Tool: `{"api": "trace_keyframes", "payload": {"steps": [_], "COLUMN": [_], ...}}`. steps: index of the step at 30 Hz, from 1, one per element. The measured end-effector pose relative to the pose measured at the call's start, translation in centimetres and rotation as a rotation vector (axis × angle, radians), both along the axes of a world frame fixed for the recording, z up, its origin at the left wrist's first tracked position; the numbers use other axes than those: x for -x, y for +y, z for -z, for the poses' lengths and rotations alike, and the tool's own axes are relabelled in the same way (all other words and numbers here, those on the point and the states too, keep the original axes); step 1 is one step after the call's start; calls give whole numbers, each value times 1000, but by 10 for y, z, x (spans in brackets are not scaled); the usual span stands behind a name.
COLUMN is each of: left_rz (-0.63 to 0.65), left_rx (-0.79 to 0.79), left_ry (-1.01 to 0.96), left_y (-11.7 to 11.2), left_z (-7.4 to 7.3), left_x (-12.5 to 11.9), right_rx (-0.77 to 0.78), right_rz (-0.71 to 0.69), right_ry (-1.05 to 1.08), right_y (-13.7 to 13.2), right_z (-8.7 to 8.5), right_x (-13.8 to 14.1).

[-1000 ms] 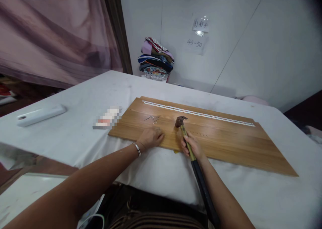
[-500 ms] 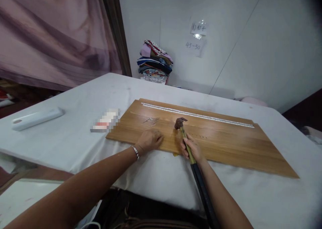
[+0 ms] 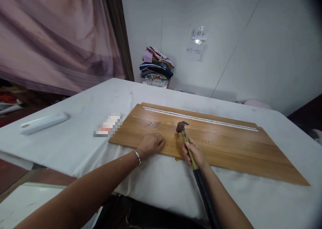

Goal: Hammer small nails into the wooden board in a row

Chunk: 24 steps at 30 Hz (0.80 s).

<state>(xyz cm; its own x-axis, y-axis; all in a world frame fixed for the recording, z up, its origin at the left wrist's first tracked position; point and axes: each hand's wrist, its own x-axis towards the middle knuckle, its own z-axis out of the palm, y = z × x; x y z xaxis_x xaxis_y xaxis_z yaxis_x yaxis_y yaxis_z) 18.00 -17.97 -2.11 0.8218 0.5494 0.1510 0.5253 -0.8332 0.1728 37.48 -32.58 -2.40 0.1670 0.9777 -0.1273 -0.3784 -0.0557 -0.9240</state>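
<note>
A claw hammer (image 3: 191, 154) with a rusty head and a yellow and black handle is gripped in my right hand (image 3: 198, 155). Its head is tilted up over the middle of a brown wooden board (image 3: 233, 152). To its left, near the board's front edge, my left hand (image 3: 151, 144) rests with fingers curled together; whatever may be in them is hidden. Several loose nails (image 3: 154, 124) lie on the wood just beyond that hand. A short row of small dark spots (image 3: 201, 140) runs to the right of the hammer head, too small to identify.
Two white ruler-like strips (image 3: 201, 117) run along the board's far side. Left of it on the white-covered table (image 3: 83, 101) are a pixelated flat item (image 3: 108, 125) and a white long object (image 3: 44, 122). Folded cloths (image 3: 157, 68) are stacked by the wall.
The whole scene sits slightly lower and further right in view as the camera shifts. Both hands and the hammer stay in nearly the same places over the board.
</note>
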Motion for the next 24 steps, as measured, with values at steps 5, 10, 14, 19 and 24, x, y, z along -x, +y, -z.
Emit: {"api": "trace_keyframes", "payload": {"steps": [5,10,14,19,24], "left_rz": [-5,1,-2,13,12], "left_rx": [0,8,15,26,25], "left_ry": [-1,7,-14,-6,6], "left_y": [0,1,1,2,2], "left_z": [-2,-1,0,-1,-2], "left_x": [0,0,1,1,0], "right_rx": [21,15,14,-3,-4], "right_rz": [-3,0,19,33,7], "right_ry": [7,1,3,9,3], "right_y": [2,4,3,1,2], "right_z": [1,5,3,1,1], "right_x": [0,-1,0,-1,-2]}}
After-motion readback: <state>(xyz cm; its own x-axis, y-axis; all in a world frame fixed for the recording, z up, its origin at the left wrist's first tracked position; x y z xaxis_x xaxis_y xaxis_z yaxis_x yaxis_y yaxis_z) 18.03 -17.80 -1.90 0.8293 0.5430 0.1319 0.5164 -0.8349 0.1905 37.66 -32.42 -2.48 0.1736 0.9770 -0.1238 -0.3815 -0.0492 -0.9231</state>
